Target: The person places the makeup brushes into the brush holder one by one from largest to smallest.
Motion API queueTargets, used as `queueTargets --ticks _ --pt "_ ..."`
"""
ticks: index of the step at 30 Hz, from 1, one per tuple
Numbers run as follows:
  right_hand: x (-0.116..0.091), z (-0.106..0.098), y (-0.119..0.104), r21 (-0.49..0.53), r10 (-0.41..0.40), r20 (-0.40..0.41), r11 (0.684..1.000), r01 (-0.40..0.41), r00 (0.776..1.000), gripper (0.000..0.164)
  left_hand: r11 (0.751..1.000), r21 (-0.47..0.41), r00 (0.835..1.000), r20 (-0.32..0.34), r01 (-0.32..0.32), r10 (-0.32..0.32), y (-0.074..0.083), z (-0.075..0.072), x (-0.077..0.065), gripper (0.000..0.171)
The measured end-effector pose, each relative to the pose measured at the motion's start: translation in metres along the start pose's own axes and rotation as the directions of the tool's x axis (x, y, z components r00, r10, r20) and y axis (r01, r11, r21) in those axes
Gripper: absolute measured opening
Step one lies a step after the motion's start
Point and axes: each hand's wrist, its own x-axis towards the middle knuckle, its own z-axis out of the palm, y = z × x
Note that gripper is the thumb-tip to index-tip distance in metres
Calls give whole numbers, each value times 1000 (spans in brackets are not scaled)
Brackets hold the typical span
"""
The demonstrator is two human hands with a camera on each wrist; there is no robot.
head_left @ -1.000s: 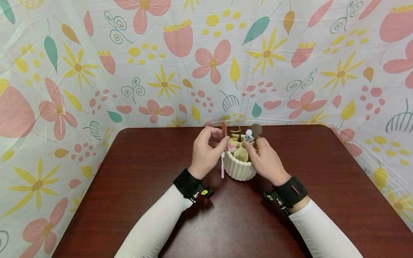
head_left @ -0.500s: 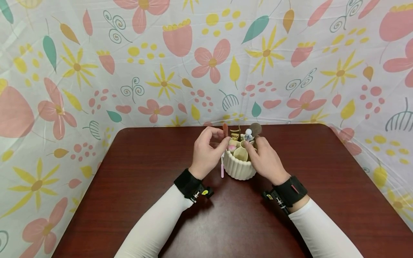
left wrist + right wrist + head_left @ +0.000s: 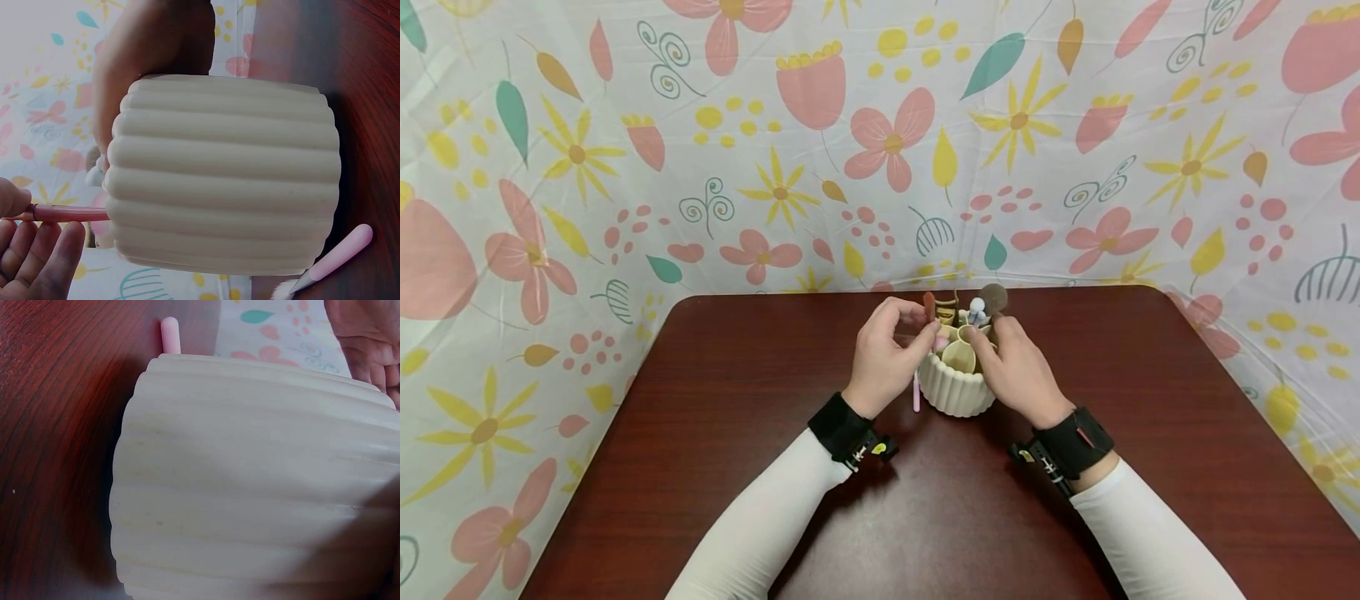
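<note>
A cream fluted holder with several compartments (image 3: 957,392) stands upright on the table. My left hand (image 3: 883,358) pinches a slim pink makeup brush (image 3: 69,214) between thumb and fingers at the holder's left rim. In the head view the brush's reddish-brown upper end (image 3: 929,305) sticks up above the fingers. In the left wrist view its pink lower part reaches past the rim, and the lower end is hidden inside. My right hand (image 3: 1021,371) grips the holder's right rim, with the thumb over the top edge.
A round grey brush head (image 3: 994,298), a small pale-blue figure-like item (image 3: 976,312) and a dark gold-marked item (image 3: 946,312) rise from the holder. A pink-handled brush with white bristles (image 3: 340,253) is close by its left side. Behind the table hangs a floral cloth (image 3: 880,150).
My left hand has shifted slightly right and down with the pink brush, bringing it closer over the holder. My right hand keeps its grip on the rim.
</note>
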Motion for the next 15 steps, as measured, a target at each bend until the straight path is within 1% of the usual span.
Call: queueTargets --ticks 6,11,15 --pt "0 0 0 4 -1 -3 1000 1 1000 59 1000 -3 1000 4 -11 11 0 2 -1 18" --pt "-1 0 -1 3 0 -4 1000 0 1000 59 999 1 999 7 -34 34 -2 3 -1 18" --pt "-1 -1 -2 3 2 -1 1000 -2 1000 59 999 12 999 22 -49 49 -3 4 -1 18"
